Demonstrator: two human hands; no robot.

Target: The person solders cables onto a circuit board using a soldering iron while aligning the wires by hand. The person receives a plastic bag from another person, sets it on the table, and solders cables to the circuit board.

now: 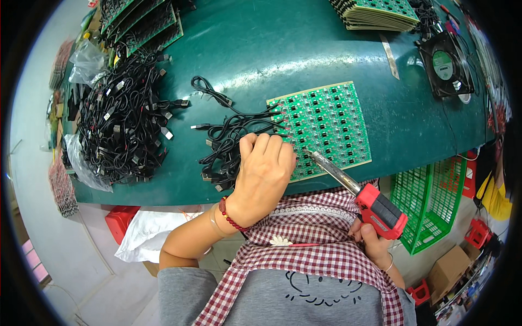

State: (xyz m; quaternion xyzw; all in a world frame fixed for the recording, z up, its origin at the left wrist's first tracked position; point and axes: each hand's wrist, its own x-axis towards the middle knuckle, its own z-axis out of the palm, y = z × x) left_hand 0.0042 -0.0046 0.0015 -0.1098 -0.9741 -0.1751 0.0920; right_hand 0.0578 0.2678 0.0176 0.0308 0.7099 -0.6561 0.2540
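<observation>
My left hand (265,173) is closed, knuckles up, over the left edge of a green circuit board panel (356,122). Its fingertips are hidden, so what they pinch does not show. Beside and partly under it lie bundled black USB cables (231,130), several with their bare wire ends on the panel's left edge. My right hand (375,244) is wrapped round the lower end of a red and black soldering gun (380,211). The gun's metal tip points up and left, at the panel just right of my left hand's fingers.
A big heap of black USB cables (122,119) covers the table's left side. Stacked circuit panels stand at the back left (144,27) and back right (378,15). A metal strip (389,57) and a black fan (443,65) lie right. Below the table edge stands a green basket (427,204).
</observation>
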